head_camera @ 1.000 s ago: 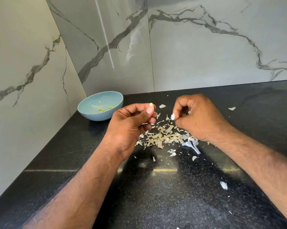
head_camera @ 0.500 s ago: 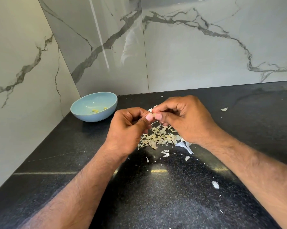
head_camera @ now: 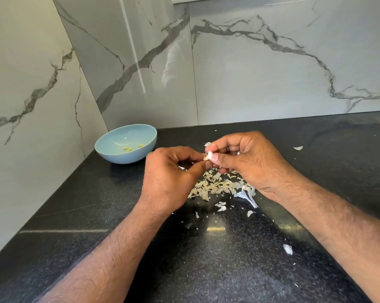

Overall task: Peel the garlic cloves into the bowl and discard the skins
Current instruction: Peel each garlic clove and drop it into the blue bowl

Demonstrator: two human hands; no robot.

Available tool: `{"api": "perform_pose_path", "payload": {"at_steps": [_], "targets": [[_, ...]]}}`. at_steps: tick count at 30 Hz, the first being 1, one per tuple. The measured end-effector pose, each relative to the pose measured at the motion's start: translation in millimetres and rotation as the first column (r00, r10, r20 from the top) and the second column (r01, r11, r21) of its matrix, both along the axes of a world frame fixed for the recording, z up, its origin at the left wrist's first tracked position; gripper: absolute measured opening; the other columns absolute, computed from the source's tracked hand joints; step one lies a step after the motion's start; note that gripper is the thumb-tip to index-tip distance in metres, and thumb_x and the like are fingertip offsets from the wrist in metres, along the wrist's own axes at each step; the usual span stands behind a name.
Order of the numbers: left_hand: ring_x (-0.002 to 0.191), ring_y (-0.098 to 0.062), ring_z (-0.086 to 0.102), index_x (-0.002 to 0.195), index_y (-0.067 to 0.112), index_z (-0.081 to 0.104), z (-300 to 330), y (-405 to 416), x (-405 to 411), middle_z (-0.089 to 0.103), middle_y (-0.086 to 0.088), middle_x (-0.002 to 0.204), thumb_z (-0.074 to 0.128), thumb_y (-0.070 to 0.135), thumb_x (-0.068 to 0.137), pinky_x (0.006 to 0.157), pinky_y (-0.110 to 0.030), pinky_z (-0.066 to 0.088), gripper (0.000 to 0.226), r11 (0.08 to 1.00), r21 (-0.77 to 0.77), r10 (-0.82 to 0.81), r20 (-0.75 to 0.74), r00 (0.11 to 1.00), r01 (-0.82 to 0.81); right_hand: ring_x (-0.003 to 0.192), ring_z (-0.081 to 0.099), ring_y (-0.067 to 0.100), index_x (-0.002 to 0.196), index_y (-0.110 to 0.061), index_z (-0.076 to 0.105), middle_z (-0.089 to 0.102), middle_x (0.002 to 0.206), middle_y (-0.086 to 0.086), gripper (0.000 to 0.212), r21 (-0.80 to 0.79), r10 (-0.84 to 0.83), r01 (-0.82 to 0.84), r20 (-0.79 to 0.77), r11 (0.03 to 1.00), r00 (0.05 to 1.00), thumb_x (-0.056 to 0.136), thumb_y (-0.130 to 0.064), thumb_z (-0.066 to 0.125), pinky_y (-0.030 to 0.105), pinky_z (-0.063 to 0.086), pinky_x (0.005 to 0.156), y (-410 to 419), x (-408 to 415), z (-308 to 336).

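A small pale garlic clove (head_camera: 207,156) sits between both hands above the black counter. My left hand (head_camera: 169,180) pinches it from the left with curled fingers. My right hand (head_camera: 245,160) pinches its white skin with thumb and forefinger from the right. Below the hands lies a pile of garlic skins (head_camera: 217,185). A light blue bowl (head_camera: 110,149) stands at the back left by the wall corner, with a few yellowish peeled cloves (head_camera: 127,148) inside.
Loose white skin flakes lie scattered on the black counter (head_camera: 206,259), one at the far right (head_camera: 298,148) and one near my right forearm (head_camera: 287,249). Marble walls close off the back and the left side.
My hands were apart one second ago. They have come together, and both now pinch the clove above the skin pile.
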State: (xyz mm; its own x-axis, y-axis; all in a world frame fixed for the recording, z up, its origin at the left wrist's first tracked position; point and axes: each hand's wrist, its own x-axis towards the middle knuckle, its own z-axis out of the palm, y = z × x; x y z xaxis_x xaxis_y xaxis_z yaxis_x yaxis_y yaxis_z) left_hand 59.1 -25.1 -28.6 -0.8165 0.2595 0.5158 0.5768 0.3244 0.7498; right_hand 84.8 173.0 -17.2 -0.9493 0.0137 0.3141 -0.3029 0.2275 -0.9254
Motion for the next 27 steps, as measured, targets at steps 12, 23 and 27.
{"api": "perform_pose_path", "payload": {"at_steps": [12,23,27], "targets": [[0.067,-0.007,0.071,0.093,0.019,0.083,3.6,-0.8,-1.8,0.079,0.009,0.079,0.086,0.02,0.091,0.063,-0.021,0.057,0.004,0.999,0.052,-0.016,0.029,0.999,0.015,0.078,0.075,0.023,0.098,-0.015,0.08,0.078,0.085,0.003,0.019,0.086,-0.048,0.062,-0.157,0.994,0.986,0.084,-0.005,0.086,0.033,0.065,0.073,-1.4,1.6,5.3],[0.077,-0.025,0.08,0.096,0.01,0.081,1.3,5.5,0.7,0.081,-0.007,0.084,0.082,0.018,0.093,0.068,-0.032,0.061,0.009,0.972,0.23,-0.11,0.27,0.956,0.047,0.068,0.071,0.007,0.101,-0.014,0.06,0.075,0.079,-0.007,0.029,0.311,-0.126,0.255,-0.379,0.916,0.917,0.085,-0.007,0.084,0.029,0.063,0.064,-11.7,10.1,9.0],[0.076,-0.024,0.08,0.096,0.009,0.08,0.3,7.3,2.7,0.081,-0.007,0.081,0.081,0.017,0.095,0.07,-0.036,0.066,0.008,0.977,0.213,-0.075,0.259,0.963,0.019,0.061,0.068,0.006,0.106,-0.017,0.049,0.071,0.074,-0.009,0.036,0.398,-0.13,0.347,-0.48,0.849,0.867,0.085,-0.007,0.077,0.032,0.061,0.059,-17.3,9.6,8.1]]}}
